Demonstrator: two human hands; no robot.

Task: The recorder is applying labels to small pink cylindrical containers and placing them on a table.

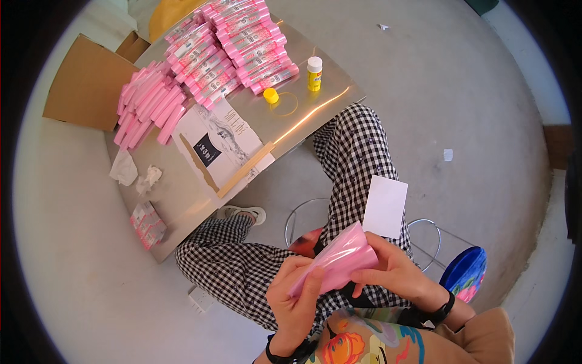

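Observation:
Over my lap, my left hand [295,297] and my right hand [394,267] both grip a folded pink sleeve-like package [339,258], the left at its lower end, the right around its upper end. A white card [385,206] sticks up from the right hand's fingers behind the package. My legs in black-and-white checked trousers [351,158] lie beneath the hands.
A metal table [182,194] ahead carries rows of pink boxes [242,42], a heap of plain pink sleeves [148,103], a small yellow bottle [314,73], a yellow cap [271,95], a wooden stick [245,170], printed paper [218,142] and crumpled tissue [124,168]. A cardboard box [88,82] stands left; stool frame [424,233] under me.

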